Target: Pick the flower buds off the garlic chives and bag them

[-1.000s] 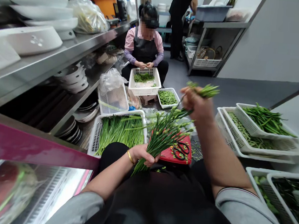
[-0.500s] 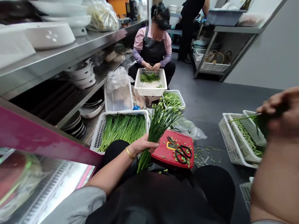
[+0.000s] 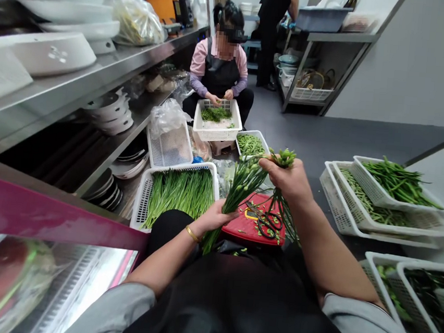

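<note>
The left hand point(image 3: 212, 219) closes tightly round a bunch of budded chives point(image 3: 242, 185); the right hand point(image 3: 286, 180) pinches some budded tips point(image 3: 284, 158); a white crate point(image 3: 143, 203) alongside already sits full of stems.

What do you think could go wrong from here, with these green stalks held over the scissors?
The stalks hanging from the right hand dangle over the scissors on the red board, so they might snag or shift them. The loose bunch in the left hand could slip and drop stalks into the nearby basket.
</note>
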